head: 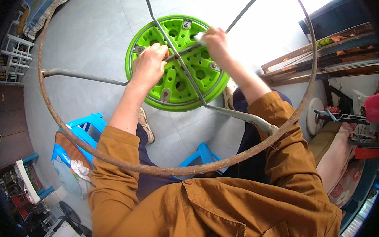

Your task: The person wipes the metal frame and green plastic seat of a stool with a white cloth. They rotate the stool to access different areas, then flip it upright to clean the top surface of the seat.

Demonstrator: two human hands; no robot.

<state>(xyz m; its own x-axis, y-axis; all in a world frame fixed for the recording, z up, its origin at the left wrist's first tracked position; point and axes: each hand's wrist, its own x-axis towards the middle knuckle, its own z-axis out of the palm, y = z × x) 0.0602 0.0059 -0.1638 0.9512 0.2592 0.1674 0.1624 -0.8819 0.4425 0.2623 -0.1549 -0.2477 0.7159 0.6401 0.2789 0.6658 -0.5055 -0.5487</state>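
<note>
In front of me is an upturned round stool with a green plastic seat (182, 88) and a metal frame. Its legs spread up to a rusty ring (179, 169) that circles my forearms. My left hand (150, 66) is closed around a metal crossbar (190, 48) left of where the bars cross. My right hand (215, 42) holds a small white cloth or tissue (200, 38) against the same bar on the right; it is slightly blurred. Steel brackets with screws (165, 95) sit around the seat's underside.
A blue plastic stool (94, 124) with a brown mat and crumpled white tissue (80, 170) stands left. Another blue stool (204, 153) is below me. Long boards (322, 58) lie at right, above a cushioned seat (335, 155). White racks (18, 52) stand far left.
</note>
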